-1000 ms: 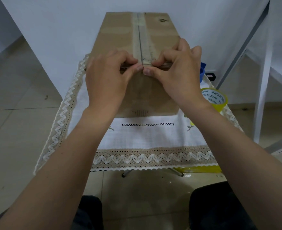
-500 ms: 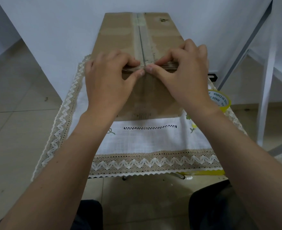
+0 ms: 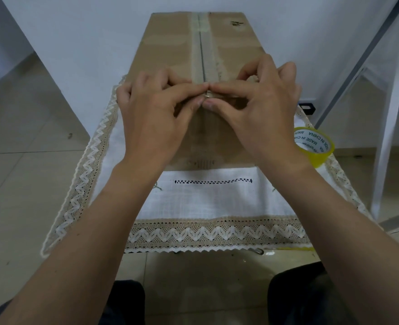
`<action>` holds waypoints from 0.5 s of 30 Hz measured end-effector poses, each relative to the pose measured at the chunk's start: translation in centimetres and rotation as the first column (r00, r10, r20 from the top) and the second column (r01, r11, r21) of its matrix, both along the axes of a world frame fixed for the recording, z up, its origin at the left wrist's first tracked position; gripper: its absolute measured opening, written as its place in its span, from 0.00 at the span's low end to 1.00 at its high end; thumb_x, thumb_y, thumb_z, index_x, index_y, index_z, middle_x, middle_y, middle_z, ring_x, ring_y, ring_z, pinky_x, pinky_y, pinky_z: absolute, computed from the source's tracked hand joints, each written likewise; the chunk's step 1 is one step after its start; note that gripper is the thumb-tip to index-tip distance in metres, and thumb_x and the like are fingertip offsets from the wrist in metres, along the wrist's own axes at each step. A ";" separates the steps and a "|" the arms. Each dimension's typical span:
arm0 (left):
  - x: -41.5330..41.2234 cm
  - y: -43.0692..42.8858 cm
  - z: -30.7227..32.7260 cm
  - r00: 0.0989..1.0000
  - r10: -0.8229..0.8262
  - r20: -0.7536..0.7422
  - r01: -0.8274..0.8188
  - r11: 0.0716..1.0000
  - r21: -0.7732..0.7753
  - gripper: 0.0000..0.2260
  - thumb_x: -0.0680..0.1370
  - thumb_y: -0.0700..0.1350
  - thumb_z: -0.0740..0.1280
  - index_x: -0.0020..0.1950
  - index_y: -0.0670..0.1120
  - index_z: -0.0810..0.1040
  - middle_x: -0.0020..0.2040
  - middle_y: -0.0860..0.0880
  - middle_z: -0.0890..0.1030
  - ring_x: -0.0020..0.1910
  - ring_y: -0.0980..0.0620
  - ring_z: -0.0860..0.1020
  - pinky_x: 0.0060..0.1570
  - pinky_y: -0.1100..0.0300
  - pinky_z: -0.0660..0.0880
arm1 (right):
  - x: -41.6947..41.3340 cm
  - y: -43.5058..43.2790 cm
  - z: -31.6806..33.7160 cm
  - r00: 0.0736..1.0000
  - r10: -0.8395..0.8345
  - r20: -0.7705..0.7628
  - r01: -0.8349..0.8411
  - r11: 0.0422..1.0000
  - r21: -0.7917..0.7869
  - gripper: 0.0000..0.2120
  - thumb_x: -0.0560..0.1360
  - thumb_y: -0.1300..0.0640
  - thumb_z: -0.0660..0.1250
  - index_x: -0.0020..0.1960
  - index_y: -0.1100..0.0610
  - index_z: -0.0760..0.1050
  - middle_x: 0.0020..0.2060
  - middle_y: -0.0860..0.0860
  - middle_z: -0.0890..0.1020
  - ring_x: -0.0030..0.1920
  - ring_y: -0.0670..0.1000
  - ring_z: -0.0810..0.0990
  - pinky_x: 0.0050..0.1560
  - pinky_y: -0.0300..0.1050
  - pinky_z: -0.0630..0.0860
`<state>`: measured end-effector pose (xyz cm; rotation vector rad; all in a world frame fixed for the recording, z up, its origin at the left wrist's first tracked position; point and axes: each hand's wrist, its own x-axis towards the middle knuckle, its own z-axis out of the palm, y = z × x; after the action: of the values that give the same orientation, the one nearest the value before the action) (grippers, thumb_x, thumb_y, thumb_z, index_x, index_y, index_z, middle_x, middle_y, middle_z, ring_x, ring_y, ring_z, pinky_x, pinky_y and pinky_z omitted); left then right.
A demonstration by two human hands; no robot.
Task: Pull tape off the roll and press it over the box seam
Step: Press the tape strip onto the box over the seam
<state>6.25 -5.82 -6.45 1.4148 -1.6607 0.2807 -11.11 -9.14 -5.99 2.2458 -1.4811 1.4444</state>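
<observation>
My left hand (image 3: 151,118) pinches, with fingers (image 3: 186,87) and thumb, the near top edge of the box (image 3: 170,50) just left of the seam (image 3: 202,55), whose tape strip (image 3: 211,62) runs away beyond the fingertips. My right hand (image 3: 262,113) pinches the same edge, its fingertips touching the left's. The tape roll (image 3: 316,146) sits apart, right of them, on the cloth-covered counter (image 3: 205,202).

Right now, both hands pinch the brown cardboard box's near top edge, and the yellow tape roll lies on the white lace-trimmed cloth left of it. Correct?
Wrong side: the head view shows the yellow tape roll on the white lace-trimmed cloth right of the brown cardboard box. The left hand and right hand do pinch its near top edge.
</observation>
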 end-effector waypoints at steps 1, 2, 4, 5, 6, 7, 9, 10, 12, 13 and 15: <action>0.1 -0.1 0.0 1.000 -0.009 -0.011 0.009 1.000 -0.002 0.10 0.81 0.59 0.67 0.61 0.65 0.83 0.56 0.58 0.82 0.60 0.53 0.77 0.62 0.51 0.60 | 0.1 0.0 0.1 1.000 -0.015 0.017 0.014 1.000 0.006 0.16 0.71 0.31 0.72 0.54 0.37 0.86 0.50 0.46 0.78 0.56 0.58 0.73 0.56 0.56 0.70; 0.1 -0.1 -0.1 1.000 -0.016 -0.013 0.016 1.000 -0.002 0.10 0.81 0.58 0.67 0.61 0.65 0.83 0.56 0.58 0.83 0.60 0.54 0.77 0.63 0.52 0.59 | 0.2 -0.1 0.1 0.999 -0.020 0.036 0.019 1.000 0.014 0.15 0.71 0.32 0.73 0.53 0.38 0.86 0.49 0.46 0.79 0.56 0.58 0.73 0.55 0.54 0.70; 0.3 0.0 -0.2 1.000 -0.023 -0.012 0.023 1.000 -0.004 0.10 0.81 0.57 0.67 0.61 0.65 0.83 0.58 0.58 0.82 0.61 0.56 0.77 0.63 0.52 0.59 | 0.1 -0.1 0.1 0.998 0.000 0.059 -0.001 1.000 0.019 0.15 0.71 0.35 0.74 0.53 0.39 0.86 0.48 0.47 0.79 0.55 0.58 0.72 0.55 0.52 0.69; 0.4 0.1 -0.3 1.000 -0.024 -0.014 0.024 1.000 -0.005 0.10 0.81 0.57 0.67 0.61 0.65 0.83 0.59 0.59 0.82 0.62 0.57 0.76 0.64 0.52 0.59 | 0.0 -0.1 0.1 0.998 0.009 0.056 -0.010 1.000 0.012 0.14 0.72 0.36 0.74 0.54 0.40 0.86 0.48 0.47 0.79 0.54 0.58 0.72 0.54 0.52 0.69; 0.4 0.1 -0.4 1.000 -0.020 -0.012 0.019 1.000 -0.008 0.10 0.81 0.57 0.67 0.61 0.65 0.83 0.59 0.59 0.82 0.62 0.58 0.76 0.64 0.52 0.59 | -0.1 -0.1 0.1 0.999 0.012 0.047 -0.012 1.000 0.004 0.14 0.72 0.36 0.74 0.54 0.40 0.86 0.48 0.48 0.79 0.54 0.58 0.72 0.55 0.52 0.69; 0.3 0.1 -0.5 1.000 -0.008 -0.007 0.008 1.000 -0.013 0.10 0.81 0.57 0.67 0.62 0.65 0.83 0.60 0.59 0.82 0.62 0.58 0.76 0.64 0.51 0.58 | -0.2 -0.1 0.0 0.999 0.014 0.035 -0.014 1.000 -0.006 0.13 0.73 0.36 0.73 0.55 0.39 0.86 0.48 0.48 0.79 0.54 0.58 0.73 0.55 0.53 0.70; 0.2 0.1 -0.8 1.000 0.021 0.011 -0.021 1.000 -0.020 0.11 0.81 0.59 0.67 0.62 0.64 0.82 0.60 0.59 0.82 0.63 0.58 0.75 0.65 0.51 0.58 | -0.2 -0.2 -0.4 1.000 0.009 0.003 -0.009 0.999 -0.043 0.13 0.74 0.37 0.72 0.56 0.39 0.86 0.50 0.48 0.79 0.54 0.59 0.73 0.55 0.55 0.71; 0.1 0.1 -0.9 0.999 0.030 0.023 -0.029 0.999 -0.024 0.12 0.81 0.60 0.67 0.63 0.64 0.82 0.60 0.58 0.82 0.63 0.58 0.75 0.65 0.50 0.59 | -0.2 -0.2 -0.7 1.000 -0.002 -0.022 0.000 0.997 -0.072 0.13 0.75 0.37 0.72 0.56 0.39 0.86 0.51 0.49 0.80 0.54 0.60 0.74 0.54 0.57 0.72; 0.1 0.2 -1.2 0.997 0.039 0.060 -0.037 0.998 -0.043 0.14 0.80 0.61 0.68 0.64 0.63 0.82 0.61 0.58 0.82 0.62 0.55 0.76 0.66 0.47 0.61 | -0.3 -0.3 -1.4 0.996 -0.022 -0.084 0.011 0.992 -0.128 0.14 0.77 0.37 0.70 0.59 0.40 0.85 0.54 0.51 0.81 0.54 0.61 0.75 0.53 0.60 0.72; 0.2 0.2 -1.4 0.996 0.040 0.081 -0.036 0.998 -0.055 0.15 0.79 0.62 0.68 0.65 0.63 0.82 0.62 0.57 0.82 0.62 0.53 0.76 0.65 0.45 0.62 | -0.5 -0.4 -1.8 0.993 -0.025 -0.117 0.008 0.990 -0.144 0.15 0.78 0.38 0.70 0.61 0.41 0.84 0.56 0.52 0.81 0.54 0.62 0.75 0.54 0.60 0.72; 0.5 0.2 -1.6 0.992 0.039 0.120 -0.031 0.997 -0.069 0.17 0.78 0.62 0.70 0.66 0.62 0.81 0.62 0.56 0.81 0.63 0.51 0.77 0.65 0.44 0.63 | -1.0 -0.4 -2.4 0.985 -0.024 -0.170 -0.002 0.989 -0.150 0.17 0.79 0.39 0.69 0.66 0.42 0.82 0.59 0.53 0.80 0.57 0.61 0.72 0.56 0.59 0.72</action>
<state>6.74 -5.60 -8.00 1.4014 -1.7099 0.4460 -12.11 -9.52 -8.43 2.2055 -1.2873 1.2759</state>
